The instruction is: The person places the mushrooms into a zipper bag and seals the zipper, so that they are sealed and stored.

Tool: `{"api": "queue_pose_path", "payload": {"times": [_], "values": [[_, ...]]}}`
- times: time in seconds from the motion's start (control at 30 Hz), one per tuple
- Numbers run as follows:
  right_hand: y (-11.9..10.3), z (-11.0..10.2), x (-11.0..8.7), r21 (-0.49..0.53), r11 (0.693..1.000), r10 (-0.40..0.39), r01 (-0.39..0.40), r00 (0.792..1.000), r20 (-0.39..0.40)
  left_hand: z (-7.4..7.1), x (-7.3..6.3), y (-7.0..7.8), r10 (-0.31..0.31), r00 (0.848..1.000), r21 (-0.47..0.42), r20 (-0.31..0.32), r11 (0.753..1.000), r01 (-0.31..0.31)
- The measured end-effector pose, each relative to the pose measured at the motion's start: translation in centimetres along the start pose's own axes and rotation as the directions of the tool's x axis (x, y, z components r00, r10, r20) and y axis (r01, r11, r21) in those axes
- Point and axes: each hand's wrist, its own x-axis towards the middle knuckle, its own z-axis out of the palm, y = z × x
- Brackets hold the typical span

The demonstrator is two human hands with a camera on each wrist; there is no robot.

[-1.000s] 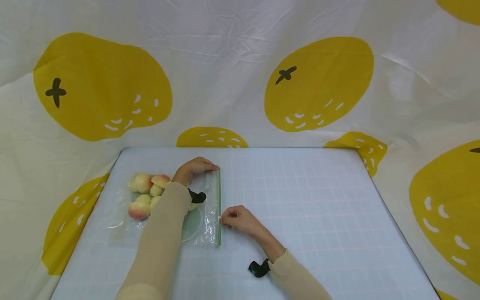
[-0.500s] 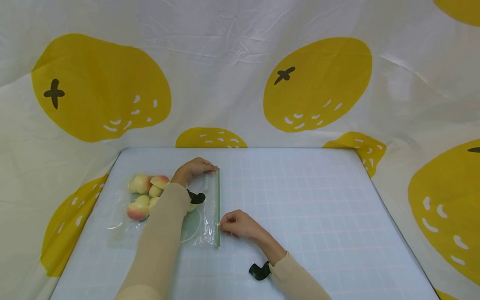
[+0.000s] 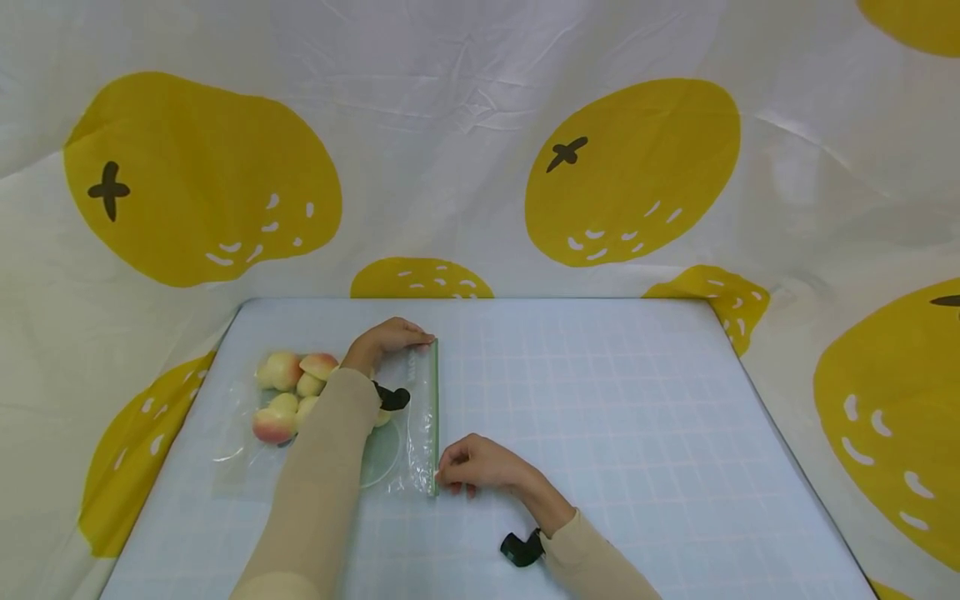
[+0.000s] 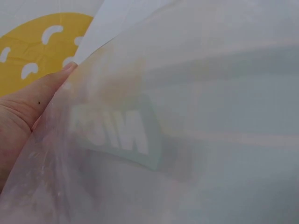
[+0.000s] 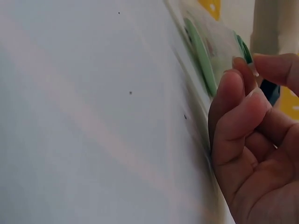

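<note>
A clear zip bag (image 3: 422, 417) with a green zip strip (image 3: 435, 400) along its right edge lies on the table. Inside it are several yellow and red peach-like fruits (image 3: 276, 425), and a round outline shows through the plastic. My left hand (image 3: 390, 335) pinches the far end of the strip; the left wrist view has its thumb (image 4: 42, 91) against the clear plastic, with the other fingers hidden. At the near end, my right hand (image 3: 480, 462) pinches the small white slider (image 5: 252, 69) between thumb and index finger. Its other fingers curl beside the table surface.
The pale checked table (image 3: 615, 433) extends to the right of the bag. A white cloth with yellow fruit prints (image 3: 450, 183) hangs behind and at the sides. My left sleeve (image 3: 315, 483) covers part of the bag.
My right hand has moved toward me along the green strip, taking the white slider to the near end. The left hand stays at the far end, and the bag lies about where it was.
</note>
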Motion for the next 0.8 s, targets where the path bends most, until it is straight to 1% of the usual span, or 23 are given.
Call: {"api": "queue_pose_path", "payload": {"times": [0.27,0.4,0.53,0.6,0.67,0.73,0.8], "values": [[0.0,0.2,-0.2,0.015,1.000,0.003,-0.004,0.999,0.043,-0.1,0.1,-0.1,-0.011,1.000,0.002,-0.001,1.000,0.011],[0.1,0.3,-0.3,0.013,1.000,0.010,-0.010,0.999,0.042,0.0,0.3,-0.2,0.001,1.000,0.005,-0.001,1.000,-0.001],[0.1,0.3,-0.4,0.011,1.000,0.013,-0.014,0.999,0.037,0.2,0.1,0.0,0.012,1.000,0.017,-0.003,1.000,-0.012],[0.2,0.2,-0.5,0.011,1.000,0.013,-0.014,0.999,0.035,0.2,0.0,0.1,0.024,1.000,0.050,0.004,0.998,-0.024],[0.2,0.2,-0.6,0.014,1.000,0.014,-0.015,0.999,0.035,0.2,-0.1,0.4,0.052,0.999,0.119,0.012,0.991,-0.053],[0.2,0.1,-0.6,0.018,1.000,0.015,-0.016,0.999,0.034,0.3,-0.3,0.8,0.083,0.996,0.203,0.024,0.975,-0.086],[0.2,0.0,-0.7,0.018,1.000,0.016,-0.017,0.999,0.034,0.3,-0.4,1.3,0.112,0.993,0.291,0.032,0.950,-0.117]]}}
